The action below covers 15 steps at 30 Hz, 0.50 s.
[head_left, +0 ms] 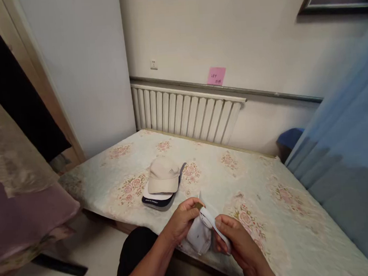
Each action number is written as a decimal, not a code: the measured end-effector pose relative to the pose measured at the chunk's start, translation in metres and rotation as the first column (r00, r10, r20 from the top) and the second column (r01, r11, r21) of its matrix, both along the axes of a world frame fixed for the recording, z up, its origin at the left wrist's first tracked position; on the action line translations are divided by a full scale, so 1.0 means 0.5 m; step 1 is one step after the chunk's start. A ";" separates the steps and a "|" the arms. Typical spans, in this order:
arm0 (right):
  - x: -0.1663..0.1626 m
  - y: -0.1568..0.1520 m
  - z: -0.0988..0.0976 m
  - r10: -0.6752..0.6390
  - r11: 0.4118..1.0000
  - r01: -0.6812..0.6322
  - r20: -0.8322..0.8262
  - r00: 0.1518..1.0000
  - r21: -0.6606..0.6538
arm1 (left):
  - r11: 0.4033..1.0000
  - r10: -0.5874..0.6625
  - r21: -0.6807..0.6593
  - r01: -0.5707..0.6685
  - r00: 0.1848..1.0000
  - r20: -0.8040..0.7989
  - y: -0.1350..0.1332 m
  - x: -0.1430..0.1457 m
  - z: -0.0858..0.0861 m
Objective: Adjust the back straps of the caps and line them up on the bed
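My left hand and my right hand both grip a white cap just above the near edge of the bed. The left fingers pinch the cap near a small brass buckle at its strap. A white strap runs from there across the right fingers, which are closed on it. Further back on the mattress lies a stack of caps: a beige cap on top, with a white brim and a dark navy brim showing under it.
The flowered mattress fills the middle. A white radiator stands against the back wall under a pink note. Blue curtain hangs at right, clothes at left, and my dark-trousered knee is below.
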State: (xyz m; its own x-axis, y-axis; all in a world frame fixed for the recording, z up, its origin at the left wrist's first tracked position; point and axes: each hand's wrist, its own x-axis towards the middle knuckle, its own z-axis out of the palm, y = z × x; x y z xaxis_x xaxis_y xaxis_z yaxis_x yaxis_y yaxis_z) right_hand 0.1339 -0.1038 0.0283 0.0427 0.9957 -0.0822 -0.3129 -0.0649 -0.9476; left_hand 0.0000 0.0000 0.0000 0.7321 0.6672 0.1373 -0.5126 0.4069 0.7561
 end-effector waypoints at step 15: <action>0.000 0.005 -0.009 0.000 1.000 0.000 0.001 1.000 -0.016 | 1.000 -0.004 0.006 0.004 1.000 -0.012 -0.001 -0.001 -0.001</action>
